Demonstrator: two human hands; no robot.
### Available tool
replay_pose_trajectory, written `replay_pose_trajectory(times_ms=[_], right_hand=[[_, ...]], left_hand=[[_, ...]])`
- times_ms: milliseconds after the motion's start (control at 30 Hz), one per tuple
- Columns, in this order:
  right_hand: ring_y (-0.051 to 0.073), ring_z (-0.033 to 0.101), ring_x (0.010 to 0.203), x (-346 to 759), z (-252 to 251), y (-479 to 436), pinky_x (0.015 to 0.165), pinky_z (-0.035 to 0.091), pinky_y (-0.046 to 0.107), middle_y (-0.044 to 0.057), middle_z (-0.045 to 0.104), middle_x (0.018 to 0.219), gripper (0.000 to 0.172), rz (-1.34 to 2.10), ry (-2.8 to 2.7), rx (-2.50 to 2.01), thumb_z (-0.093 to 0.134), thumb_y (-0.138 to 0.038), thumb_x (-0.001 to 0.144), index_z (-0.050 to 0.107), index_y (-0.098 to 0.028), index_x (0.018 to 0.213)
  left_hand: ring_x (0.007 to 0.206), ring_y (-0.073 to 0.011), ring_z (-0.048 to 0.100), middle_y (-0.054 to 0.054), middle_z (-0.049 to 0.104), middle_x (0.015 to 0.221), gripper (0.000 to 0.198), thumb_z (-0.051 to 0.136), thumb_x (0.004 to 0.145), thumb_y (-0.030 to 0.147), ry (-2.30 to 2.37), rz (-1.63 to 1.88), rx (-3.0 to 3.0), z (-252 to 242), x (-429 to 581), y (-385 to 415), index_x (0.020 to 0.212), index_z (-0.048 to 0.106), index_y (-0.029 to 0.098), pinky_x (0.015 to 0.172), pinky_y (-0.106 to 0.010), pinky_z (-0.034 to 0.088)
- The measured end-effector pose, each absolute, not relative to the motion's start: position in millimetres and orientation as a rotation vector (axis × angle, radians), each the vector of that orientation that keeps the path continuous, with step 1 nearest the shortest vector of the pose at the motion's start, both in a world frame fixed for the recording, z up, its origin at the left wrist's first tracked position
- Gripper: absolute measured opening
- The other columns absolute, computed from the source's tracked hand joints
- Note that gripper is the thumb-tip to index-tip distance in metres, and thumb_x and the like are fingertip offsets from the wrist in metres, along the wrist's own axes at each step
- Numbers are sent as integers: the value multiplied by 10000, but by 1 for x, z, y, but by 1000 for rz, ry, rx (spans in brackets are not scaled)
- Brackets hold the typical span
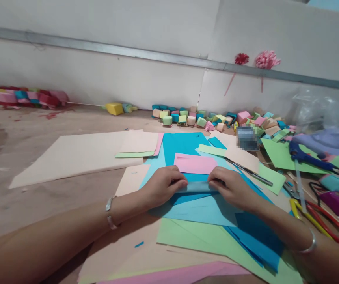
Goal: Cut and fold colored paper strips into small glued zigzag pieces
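My left hand [162, 185] and my right hand [231, 187] rest close together on a small light-blue paper piece [196, 188]. Each hand's fingers are curled and pinch one end of it along a fold. The piece lies on a stack of blue sheets [187, 146] on the floor. A pink paper strip [195, 163] lies just beyond my fingertips. A silver bracelet shows on each wrist.
Beige sheets [77, 156] lie to the left, green sheets [213, 240] near me. A glue gun [305, 157], scissors [320, 221] and a plastic bag [326, 114] sit at the right. Folded paper cubes [211, 118] line the wall, paper flowers [265, 60] above.
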State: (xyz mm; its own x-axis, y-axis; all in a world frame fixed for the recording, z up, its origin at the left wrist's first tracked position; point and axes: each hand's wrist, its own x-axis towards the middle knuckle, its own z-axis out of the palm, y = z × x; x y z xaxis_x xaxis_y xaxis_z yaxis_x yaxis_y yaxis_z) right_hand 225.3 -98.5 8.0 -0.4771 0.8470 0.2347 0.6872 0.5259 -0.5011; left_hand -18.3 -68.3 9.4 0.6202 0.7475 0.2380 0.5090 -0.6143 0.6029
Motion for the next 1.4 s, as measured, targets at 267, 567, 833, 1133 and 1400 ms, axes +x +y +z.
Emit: replay_pose_trajectory(times_ms=[267,567,833,1133,1400], right_hand=[[160,502,718,227,-10,-103,621,380,274,25,549,783,142,384,-2326,-1270,444,-97,891,512,-196,814],[187,501,733,223,-16,-106,613,354,292,65,564,794,176,44,-2436,-1319,399,-126,924,537,-174,826],[167,527,710,228,-11,-105,609,352,286,43,611,789,162,148,-2446,-1269,419,-118,917,547,-188,847],[178,500,722,228,-5,-104,621,349,292,61,585,775,185,110,-2450,-1280,410,-134,921,554,-178,812],[160,533,746,235,-10,-97,653,386,275,42,603,789,132,354,-2304,-1284,499,-140,908,571,-180,805]], left_hand=[[703,-144,565,-28,606,762,182,544,896,204,942,517,2478,4,-19,-63,778,675,158,633,-226,407],[639,-150,558,-19,659,717,223,496,911,274,1025,388,2619,3,-22,-63,787,659,188,562,-221,340],[586,-135,523,-5,640,683,225,480,898,267,1039,339,2568,9,-20,-65,755,639,198,536,-213,324],[616,-141,531,-17,651,722,218,472,903,262,956,448,2584,6,-23,-63,782,639,191,573,-225,363],[618,-145,551,-14,654,721,234,466,905,273,1022,423,2524,7,-24,-60,764,635,194,563,-224,367]])
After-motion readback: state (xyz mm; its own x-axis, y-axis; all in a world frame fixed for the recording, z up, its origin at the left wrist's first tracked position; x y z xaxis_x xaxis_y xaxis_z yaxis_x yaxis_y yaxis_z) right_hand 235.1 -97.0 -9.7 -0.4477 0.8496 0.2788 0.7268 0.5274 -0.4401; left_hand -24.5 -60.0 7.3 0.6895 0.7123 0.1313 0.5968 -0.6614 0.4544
